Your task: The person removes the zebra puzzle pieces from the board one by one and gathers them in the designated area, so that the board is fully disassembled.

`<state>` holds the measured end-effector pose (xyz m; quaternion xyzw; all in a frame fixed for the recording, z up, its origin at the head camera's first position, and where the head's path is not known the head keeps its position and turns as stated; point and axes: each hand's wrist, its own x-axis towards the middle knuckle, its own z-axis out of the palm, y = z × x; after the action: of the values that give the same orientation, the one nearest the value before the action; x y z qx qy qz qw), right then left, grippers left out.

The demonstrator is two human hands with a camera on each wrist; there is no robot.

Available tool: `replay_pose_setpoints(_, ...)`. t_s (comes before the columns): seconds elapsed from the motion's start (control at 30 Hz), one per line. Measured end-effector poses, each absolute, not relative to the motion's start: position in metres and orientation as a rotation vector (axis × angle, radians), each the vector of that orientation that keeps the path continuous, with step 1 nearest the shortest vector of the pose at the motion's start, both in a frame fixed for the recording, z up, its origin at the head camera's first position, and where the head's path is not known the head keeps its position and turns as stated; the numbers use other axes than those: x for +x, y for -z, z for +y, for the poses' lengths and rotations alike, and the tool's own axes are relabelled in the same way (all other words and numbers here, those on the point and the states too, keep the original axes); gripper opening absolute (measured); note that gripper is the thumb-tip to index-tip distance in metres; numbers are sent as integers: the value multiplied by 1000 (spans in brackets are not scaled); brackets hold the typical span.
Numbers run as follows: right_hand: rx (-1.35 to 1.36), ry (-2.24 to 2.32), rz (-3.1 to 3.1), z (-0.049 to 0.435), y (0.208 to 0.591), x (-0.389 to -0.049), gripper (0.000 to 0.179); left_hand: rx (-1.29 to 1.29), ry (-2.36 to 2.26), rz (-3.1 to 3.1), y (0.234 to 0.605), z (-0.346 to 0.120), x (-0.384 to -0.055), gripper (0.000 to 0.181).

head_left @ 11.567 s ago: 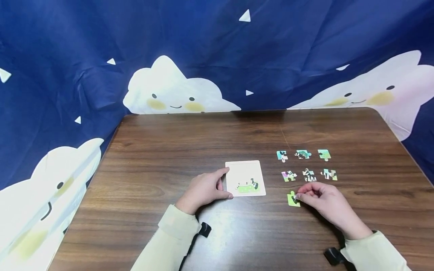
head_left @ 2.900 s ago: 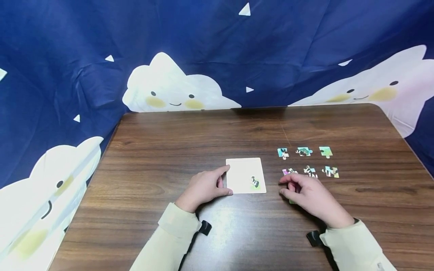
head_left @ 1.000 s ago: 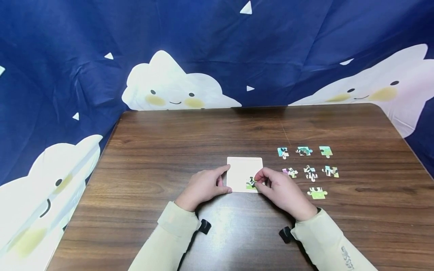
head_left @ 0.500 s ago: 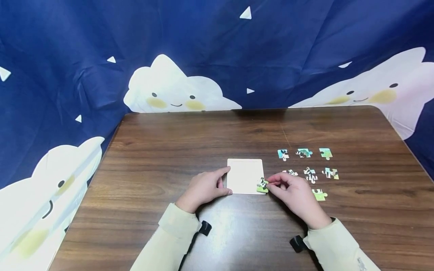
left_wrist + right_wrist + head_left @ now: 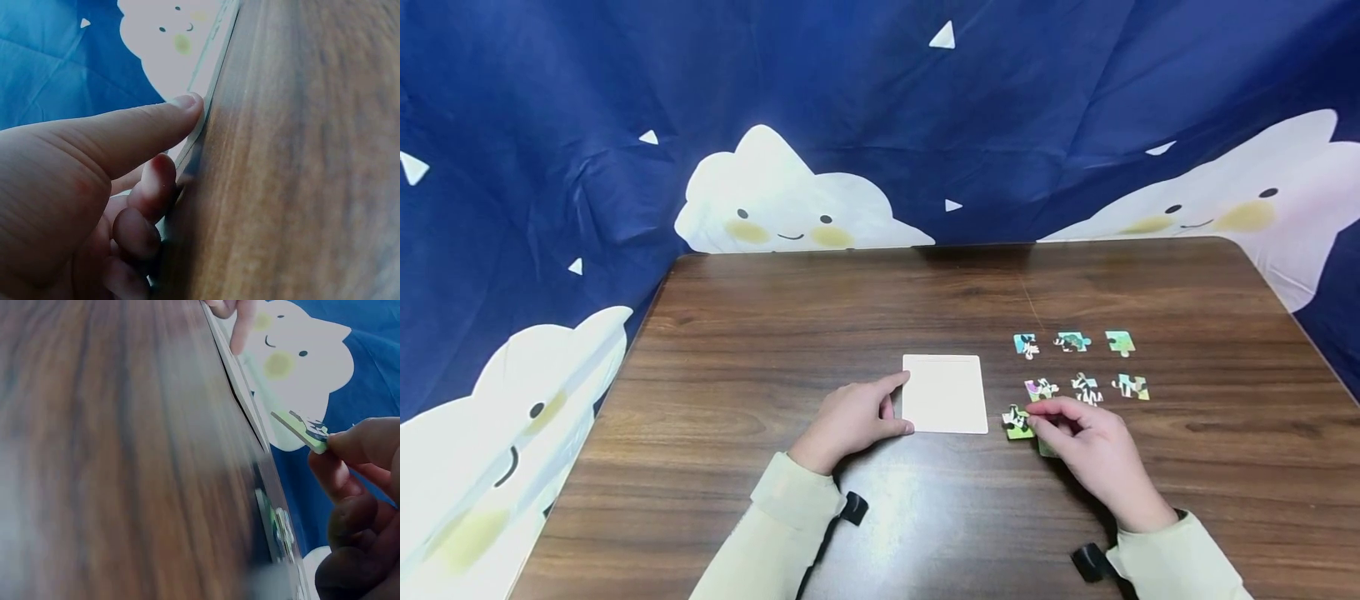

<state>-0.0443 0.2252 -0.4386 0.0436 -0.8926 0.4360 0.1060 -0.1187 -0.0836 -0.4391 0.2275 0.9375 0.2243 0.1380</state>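
Observation:
My left hand (image 5: 853, 421) rests at the white square puzzle tray (image 5: 943, 393), forefinger on its left edge and thumb near its lower left corner. In the left wrist view, the straight thumb (image 5: 156, 125) presses the tray's rim. My right hand (image 5: 1097, 450) pinches a green puzzle piece with a black-and-white animal print (image 5: 1017, 423) between thumb and forefinger, right of the tray. The right wrist view shows this piece (image 5: 303, 431) tilted and raised off the table. Under the right hand, a green puzzle piece (image 5: 1047, 450) is mostly hidden. The tray bears no pieces.
Three puzzle pieces (image 5: 1072, 342) lie in a far row on the brown wooden table (image 5: 790, 317). A second row of three pieces (image 5: 1086, 388) is just beyond the right hand. Behind the table hangs a blue cloth (image 5: 850, 83) with printed clouds.
Two puzzle pieces lay on the tray at first. One left it and now lies on the table. My right hand then lifted the corner piece and carried it right. The left hand stayed put.

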Motion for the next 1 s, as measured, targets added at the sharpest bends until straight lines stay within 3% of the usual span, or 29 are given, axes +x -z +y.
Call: replay_pose_setpoints(1.0, 19, -1045, -2825, 312, 437, -38, 8, 647, -667, 2711, 440, -84, -118, 70)
